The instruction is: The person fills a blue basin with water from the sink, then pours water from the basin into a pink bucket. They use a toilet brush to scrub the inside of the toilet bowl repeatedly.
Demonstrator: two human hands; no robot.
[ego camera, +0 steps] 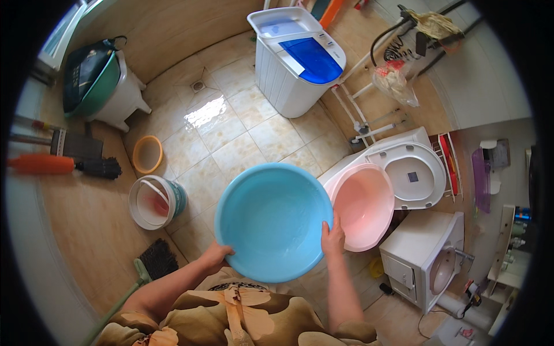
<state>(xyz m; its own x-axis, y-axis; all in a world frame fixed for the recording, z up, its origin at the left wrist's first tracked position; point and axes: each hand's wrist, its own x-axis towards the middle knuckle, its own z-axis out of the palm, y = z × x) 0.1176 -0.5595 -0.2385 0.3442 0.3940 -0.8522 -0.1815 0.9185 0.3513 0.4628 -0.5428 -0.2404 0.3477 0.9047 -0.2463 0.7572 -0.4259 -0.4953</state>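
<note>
A large light-blue plastic basin (pixel 272 220) is held up in front of my body by its rim. On the lower left of the rim, my left hand (pixel 215 257) grips with the thumb over the edge. My right hand (pixel 333 237) holds the rim at the right side, its thumb over the edge and its fingers around the outside. Glints show on the basin's inner wall; whether water lies in it I cannot tell. Just right of the blue basin is a pink plastic basin (pixel 363 207), close beside my right hand and partly overlapping the toilet.
A white toilet (pixel 413 177) with its lid raised and a vanity sink (pixel 443 268) line the right side. A twin-tub washing machine (pixel 298 56) stands ahead. On the left are a bucket (pixel 149 203), an orange-rimmed bowl (pixel 148 154), a broom (pixel 158 259) and a stool (pixel 117 95) bearing a green basin (pixel 101 86).
</note>
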